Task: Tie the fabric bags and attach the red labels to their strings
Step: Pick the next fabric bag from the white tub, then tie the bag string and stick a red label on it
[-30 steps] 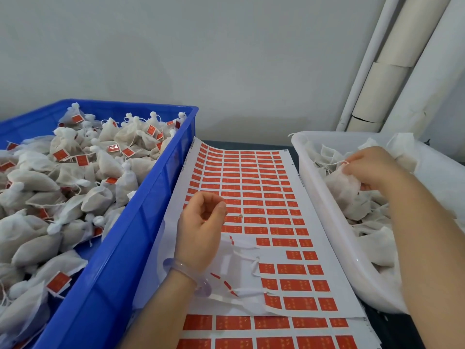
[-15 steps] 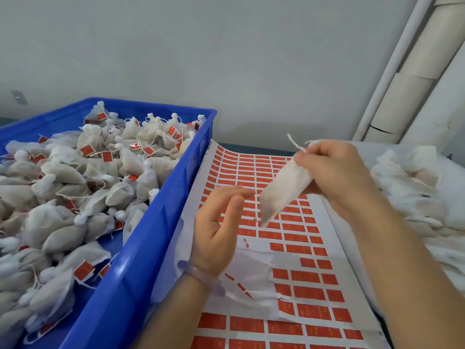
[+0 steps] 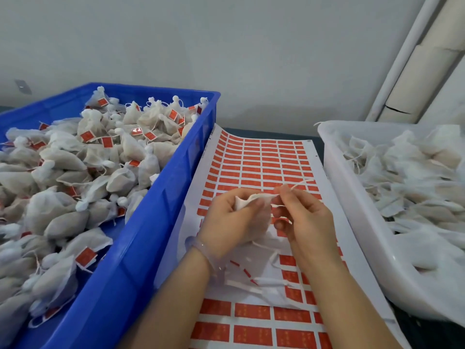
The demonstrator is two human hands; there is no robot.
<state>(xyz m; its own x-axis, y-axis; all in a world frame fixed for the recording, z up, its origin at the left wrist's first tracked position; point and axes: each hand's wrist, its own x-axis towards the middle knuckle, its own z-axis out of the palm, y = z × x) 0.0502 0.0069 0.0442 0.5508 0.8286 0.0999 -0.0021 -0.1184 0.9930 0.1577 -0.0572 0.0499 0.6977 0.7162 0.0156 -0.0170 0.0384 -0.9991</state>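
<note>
Head view: nearest, backing scraps [image 3: 251, 283] lie on the red label sheet [image 3: 251, 333] by the near edge of the counter [image 3: 266, 134], where they could snag a loose end. Just beyond, the left hand [image 3: 231, 222] curls its fingers [image 3: 259, 203] round a small fabric bag [image 3: 247, 199] while the right hand [image 3: 309, 217] pinches its string [image 3: 300, 183]; I judge the left should hold the neck bunched as the right pulls taut. Farther out, a blue crate [image 3: 141, 248] of tagged bags [image 3: 105, 157] along the left edge and a white tub [image 3: 352, 210] of untied bags [image 3: 407, 172] along the right crowd both forearms.
</note>
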